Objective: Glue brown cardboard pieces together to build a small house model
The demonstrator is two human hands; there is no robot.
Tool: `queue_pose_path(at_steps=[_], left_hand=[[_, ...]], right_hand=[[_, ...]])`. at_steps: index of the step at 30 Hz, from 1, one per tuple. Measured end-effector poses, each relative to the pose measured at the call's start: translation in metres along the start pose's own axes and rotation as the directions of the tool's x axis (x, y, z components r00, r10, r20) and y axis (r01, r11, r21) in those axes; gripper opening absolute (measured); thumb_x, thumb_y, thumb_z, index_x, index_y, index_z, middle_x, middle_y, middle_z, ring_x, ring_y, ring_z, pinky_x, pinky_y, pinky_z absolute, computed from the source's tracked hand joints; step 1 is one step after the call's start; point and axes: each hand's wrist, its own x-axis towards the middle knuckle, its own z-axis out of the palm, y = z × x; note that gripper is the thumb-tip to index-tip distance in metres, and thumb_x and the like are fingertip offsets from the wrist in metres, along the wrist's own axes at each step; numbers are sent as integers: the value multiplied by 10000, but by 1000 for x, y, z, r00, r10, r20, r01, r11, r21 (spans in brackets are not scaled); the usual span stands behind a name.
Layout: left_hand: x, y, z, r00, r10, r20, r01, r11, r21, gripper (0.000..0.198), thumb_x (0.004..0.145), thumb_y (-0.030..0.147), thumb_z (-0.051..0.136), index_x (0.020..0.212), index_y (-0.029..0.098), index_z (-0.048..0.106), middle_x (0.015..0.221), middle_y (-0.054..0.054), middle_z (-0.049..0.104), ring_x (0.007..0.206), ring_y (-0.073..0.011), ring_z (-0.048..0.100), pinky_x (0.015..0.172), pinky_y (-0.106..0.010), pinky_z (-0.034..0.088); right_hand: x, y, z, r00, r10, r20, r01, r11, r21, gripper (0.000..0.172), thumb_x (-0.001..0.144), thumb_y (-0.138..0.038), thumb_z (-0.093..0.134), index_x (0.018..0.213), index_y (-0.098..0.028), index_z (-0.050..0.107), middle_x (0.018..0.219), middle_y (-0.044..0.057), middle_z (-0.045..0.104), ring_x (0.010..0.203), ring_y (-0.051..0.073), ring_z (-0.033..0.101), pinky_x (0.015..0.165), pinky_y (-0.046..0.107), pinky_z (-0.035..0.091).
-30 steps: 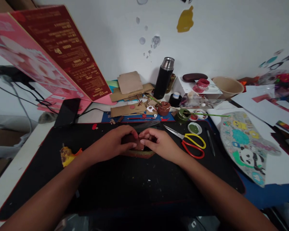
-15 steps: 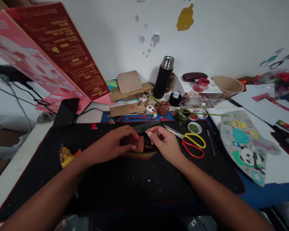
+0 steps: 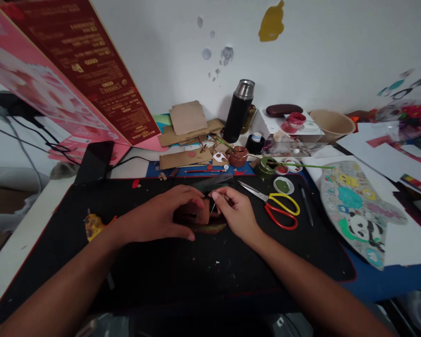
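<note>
My left hand (image 3: 166, 213) is spread around a small brown cardboard piece (image 3: 203, 213), thumb and fingers apart. The piece stands upright on a dark, boat-shaped base (image 3: 210, 228) with a greenish-brown rim. Whether the left fingertips touch the piece I cannot tell. Just to its right, my right hand (image 3: 237, 210) pinches a thin pale strand (image 3: 213, 206) between thumb and forefinger, its lower end pointing down beside the piece. Behind both hands lies a dark, shiny flat strip (image 3: 212, 183). The inside of the base is partly hidden by my hands.
Scissors (image 3: 272, 201) and a black pen (image 3: 306, 206) lie right of my hands on the black mat (image 3: 196, 276). A yellow glue gun (image 3: 93, 227) lies left. Behind are paint jars (image 3: 266, 167), cardboard scraps (image 3: 184, 159) and a black flask (image 3: 237, 112). A phone (image 3: 94, 161) leans at left.
My left thumb has come away from the brown piece and dropped lower, opening the hand. My right hand has moved slightly left and down, and the pale strand now shows in its pinch.
</note>
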Motion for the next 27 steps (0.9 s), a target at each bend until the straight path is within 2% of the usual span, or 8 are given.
queue_pose_path(at_steps=[8,18,24,27], left_hand=[[1,-1,3,999,43,-15,-42,996,78,359,890,311,786,1218,281,644,1384,-58,640,1275,-259,578,1069,-425,467],[1,0,3,999,42,-13,-41,998,39,281,904,321,778,1162,274,676,1351,-60,649,1252,-250,594,1051,-418,489],[-1,-1,5,999,31,-24,-29,997,69,334,910,317,766,1220,293,644,1426,-54,618,1297,-252,583,1084,-428,479],[-3,0,6,999,5,-39,-2,996,86,432,915,313,752,1314,291,588,1416,-63,629,1276,-249,606,1079,-431,486]], right_hand=[[3,2,0,1000,9,-2,-9,1000,3,297,935,-481,656,924,-188,706,600,-45,532,551,129,494,527,236,431],[4,1,-1,1000,-4,11,4,1000,4,271,952,-440,638,926,-182,719,599,-44,531,550,127,481,534,242,405],[5,1,-1,1000,-3,11,3,1000,-1,273,952,-451,640,919,-190,714,595,-45,538,551,130,489,553,249,420],[5,0,-2,1000,-1,15,1,1000,-2,291,954,-465,639,926,-185,713,599,-42,544,556,131,493,558,251,422]])
